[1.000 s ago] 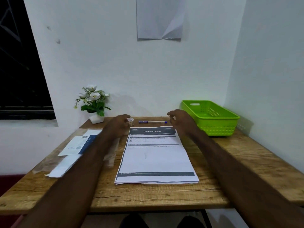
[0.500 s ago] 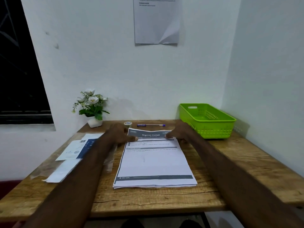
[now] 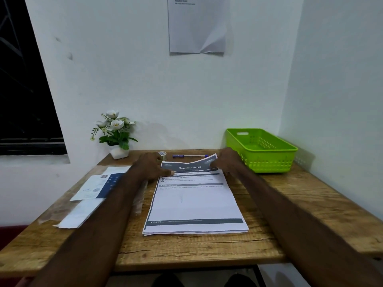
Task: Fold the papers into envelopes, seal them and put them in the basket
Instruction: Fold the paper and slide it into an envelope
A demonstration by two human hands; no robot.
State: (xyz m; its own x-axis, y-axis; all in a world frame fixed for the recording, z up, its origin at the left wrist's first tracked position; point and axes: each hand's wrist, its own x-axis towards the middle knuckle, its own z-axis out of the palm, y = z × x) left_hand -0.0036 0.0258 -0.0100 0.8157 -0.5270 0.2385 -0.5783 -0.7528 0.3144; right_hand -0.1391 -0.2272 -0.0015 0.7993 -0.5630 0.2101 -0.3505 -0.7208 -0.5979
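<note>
A stack of printed papers point(image 3: 194, 204) lies in the middle of the wooden table point(image 3: 290, 204). The far edge of its top sheet point(image 3: 189, 165), headed "Organize Clothes", is lifted off the stack and curls toward me. My left hand point(image 3: 152, 165) pinches the sheet's far left corner and my right hand point(image 3: 227, 161) pinches its far right corner. The green plastic basket point(image 3: 261, 150) stands at the far right of the table, with nothing visible inside. A small roll of clear tape point(image 3: 162, 155) sits just beyond my left hand.
A blue pen point(image 3: 189, 155) lies along the back edge. A potted white flower point(image 3: 116, 134) stands at the back left. Leaflets and clear sleeves point(image 3: 97, 187) lie at the left. Walls close the back and right sides. A sheet point(image 3: 196, 25) hangs on the wall.
Both hands came from the table's back edge onto the far corners of the top sheet, took hold of them, and lifted its far edge off the stack.
</note>
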